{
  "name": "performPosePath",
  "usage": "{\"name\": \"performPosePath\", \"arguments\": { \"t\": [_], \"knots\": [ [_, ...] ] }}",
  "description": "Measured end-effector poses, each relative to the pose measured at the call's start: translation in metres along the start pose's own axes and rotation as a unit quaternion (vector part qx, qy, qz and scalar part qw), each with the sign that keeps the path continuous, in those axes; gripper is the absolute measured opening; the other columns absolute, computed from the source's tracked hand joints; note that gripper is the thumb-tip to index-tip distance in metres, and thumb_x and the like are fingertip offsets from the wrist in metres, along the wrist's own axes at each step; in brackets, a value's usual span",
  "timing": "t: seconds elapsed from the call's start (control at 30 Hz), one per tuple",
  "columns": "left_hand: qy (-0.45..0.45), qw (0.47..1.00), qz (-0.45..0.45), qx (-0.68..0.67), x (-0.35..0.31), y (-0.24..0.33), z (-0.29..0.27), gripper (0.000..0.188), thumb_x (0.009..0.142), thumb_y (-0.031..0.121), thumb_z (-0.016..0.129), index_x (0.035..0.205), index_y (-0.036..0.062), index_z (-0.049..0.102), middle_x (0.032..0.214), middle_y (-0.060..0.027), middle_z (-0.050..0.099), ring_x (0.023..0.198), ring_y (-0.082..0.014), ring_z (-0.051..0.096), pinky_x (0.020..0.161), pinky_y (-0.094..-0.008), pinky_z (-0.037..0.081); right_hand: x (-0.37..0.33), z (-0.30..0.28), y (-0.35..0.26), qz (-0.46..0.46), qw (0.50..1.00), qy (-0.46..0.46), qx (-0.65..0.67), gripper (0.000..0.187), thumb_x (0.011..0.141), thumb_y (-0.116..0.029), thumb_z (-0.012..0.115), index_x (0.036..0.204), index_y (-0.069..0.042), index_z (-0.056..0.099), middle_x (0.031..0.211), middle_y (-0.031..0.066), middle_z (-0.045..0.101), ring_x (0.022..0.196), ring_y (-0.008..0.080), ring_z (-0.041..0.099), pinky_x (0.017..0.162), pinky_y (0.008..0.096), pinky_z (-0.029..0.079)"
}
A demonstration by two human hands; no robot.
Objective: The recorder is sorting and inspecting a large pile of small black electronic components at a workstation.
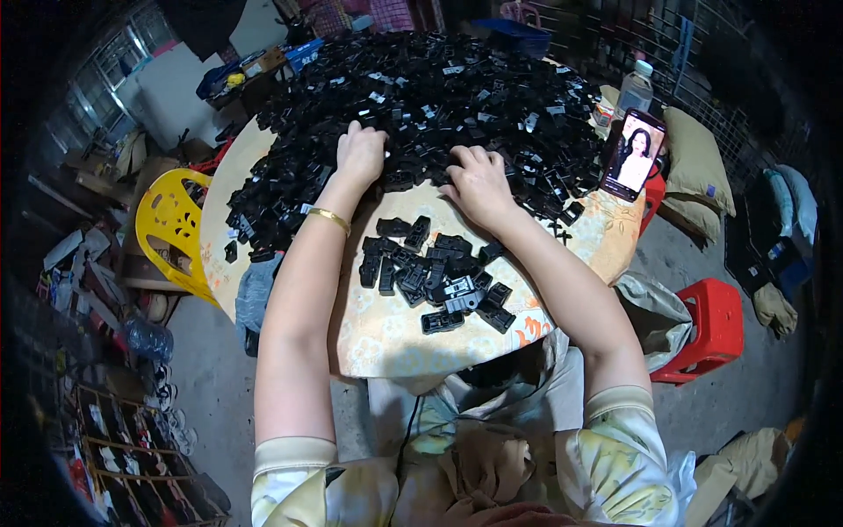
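A large heap of small black plastic parts (421, 97), some with silvery metal pieces, covers the far part of the round table. My left hand (362, 154) is at the near edge of this heap, fingers curled inward; whatever lies in them is hidden. To its right, my right hand (479, 183) rests on the heap's edge with bent fingers apart and the thumb off to the side. Between my forearms a smaller group of black rectangular plastic housings (430, 268) lies on the patterned tablecloth (386, 338). One housing there (458, 294) shows a bright metal face.
A phone (628, 154) with a lit screen leans by a clear bottle (636, 88) at the table's right edge. A yellow chair (171, 224) stands left, a red stool (709, 325) right. Stuffed sacks (698, 158) lie beyond. Blue trays (514, 37) sit at the back.
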State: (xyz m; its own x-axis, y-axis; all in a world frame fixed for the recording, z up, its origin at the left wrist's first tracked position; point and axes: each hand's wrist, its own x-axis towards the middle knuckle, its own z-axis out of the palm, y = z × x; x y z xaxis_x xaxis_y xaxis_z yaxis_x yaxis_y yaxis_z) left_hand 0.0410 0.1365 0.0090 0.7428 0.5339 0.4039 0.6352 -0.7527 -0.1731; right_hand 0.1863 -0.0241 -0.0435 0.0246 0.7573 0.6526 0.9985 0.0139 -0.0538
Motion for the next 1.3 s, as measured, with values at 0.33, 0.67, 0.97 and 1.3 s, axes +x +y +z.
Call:
{"name": "performPosePath", "arguments": {
  "t": [0.33, 0.67, 0.97, 1.3],
  "knots": [
    [0.116, 0.986, -0.024, -0.114, 0.010, -0.010, -0.003, 0.024, 0.071, 0.003, 0.062, 0.096, 0.0067, 0.063, 0.091, -0.0146, 0.058, 0.088, -0.0306, 0.056, 0.078, -0.0380, 0.048, 0.009, -0.015, 0.005, 0.046, 0.979, 0.111, 0.166, 0.022, 0.067, -0.018, 0.061, 0.080, -0.001, 0.064, 0.097, 0.0110, 0.059, 0.093, 0.0269, 0.054, 0.080, 0.0364, 0.044],
    [-0.065, 0.991, 0.076, -0.089, -0.029, 0.024, -0.005, 0.026, 0.069, 0.007, 0.064, 0.096, 0.0048, 0.062, 0.091, -0.0127, 0.058, 0.091, -0.0309, 0.054, 0.080, -0.0398, 0.045, 0.014, -0.025, 0.018, 0.296, 0.703, -0.035, 0.646, 0.037, 0.080, -0.002, 0.044, 0.116, -0.004, 0.051, 0.088, 0.0041, 0.055, 0.064, 0.0099, 0.056, 0.053, 0.0222, 0.048],
    [-0.009, 0.991, 0.128, -0.040, -0.043, 0.039, 0.012, 0.024, 0.071, 0.006, 0.059, 0.094, 0.0051, 0.054, 0.081, -0.0148, 0.059, 0.078, -0.0315, 0.058, 0.068, -0.0421, 0.042, 0.006, -0.009, 0.020, 0.215, 0.903, -0.010, 0.371, 0.040, 0.078, -0.004, 0.051, 0.118, -0.002, 0.049, 0.098, 0.0122, 0.060, 0.074, 0.0185, 0.063, 0.068, 0.0296, 0.051],
    [0.015, 0.547, -0.230, -0.805, -0.071, 0.067, -0.027, 0.039, 0.083, 0.001, 0.057, 0.118, 0.0005, 0.039, 0.103, -0.0094, 0.056, 0.082, -0.0142, 0.060, 0.071, -0.0250, 0.052, 0.001, -0.019, -0.022, 0.135, 0.875, -0.034, 0.465, 0.046, 0.074, -0.019, 0.072, 0.111, 0.004, 0.056, 0.083, 0.0086, 0.065, 0.074, 0.0118, 0.062, 0.066, 0.0244, 0.051]
  ]
}}
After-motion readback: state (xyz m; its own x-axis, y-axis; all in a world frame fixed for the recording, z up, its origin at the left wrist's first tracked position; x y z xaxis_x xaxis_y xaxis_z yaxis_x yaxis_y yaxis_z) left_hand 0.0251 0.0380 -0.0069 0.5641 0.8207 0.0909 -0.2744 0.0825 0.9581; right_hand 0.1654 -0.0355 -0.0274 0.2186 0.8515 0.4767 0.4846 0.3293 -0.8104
